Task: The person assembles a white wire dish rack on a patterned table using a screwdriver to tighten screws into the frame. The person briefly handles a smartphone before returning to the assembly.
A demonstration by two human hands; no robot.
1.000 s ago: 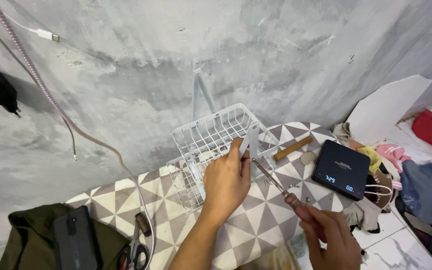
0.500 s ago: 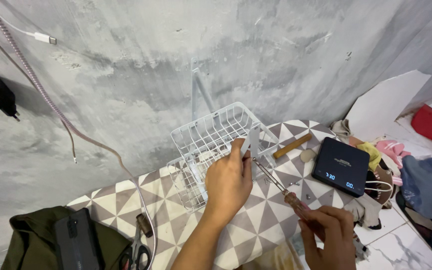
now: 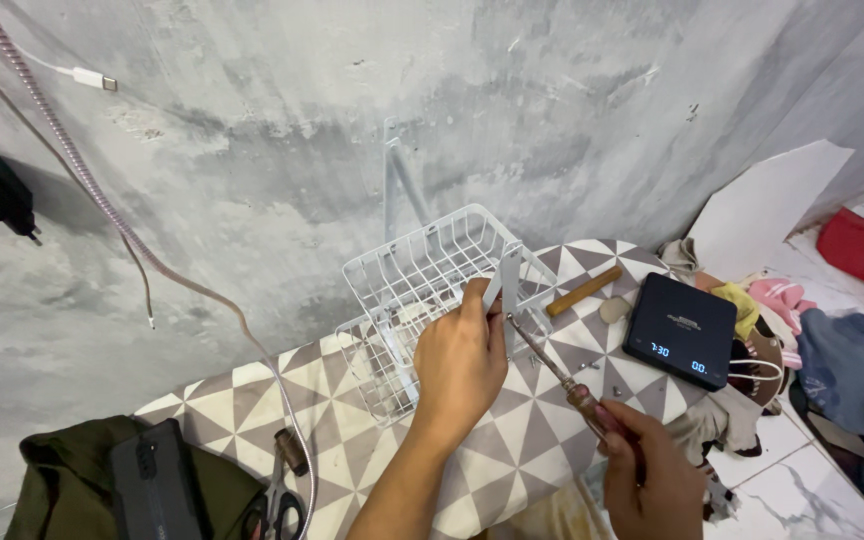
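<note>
My left hand (image 3: 459, 365) grips a flat white metal bracket (image 3: 503, 280) held against the near side of a white wire basket (image 3: 422, 275). The basket rests on a board covered in grey-and-white triangle cloth (image 3: 512, 440). My right hand (image 3: 652, 480) holds a screwdriver (image 3: 557, 372) by its dark handle, low at the right. Its thin shaft slants up and left, and the tip meets the bracket just beside my left fingers. A second white bracket (image 3: 392, 180) stands behind the basket against the wall.
A wooden-handled tool (image 3: 584, 290) and a black digital scale (image 3: 680, 330) lie to the right, with small screws (image 3: 592, 365) between. Scissors (image 3: 277, 510) and a dark box (image 3: 157, 485) on green cloth sit at lower left. Cables (image 3: 102, 210) hang on the grey wall; clothes pile at right.
The view has shifted slightly. My right hand and the screwdriver have lowered a little, while my left hand stays on the bracket at the basket.
</note>
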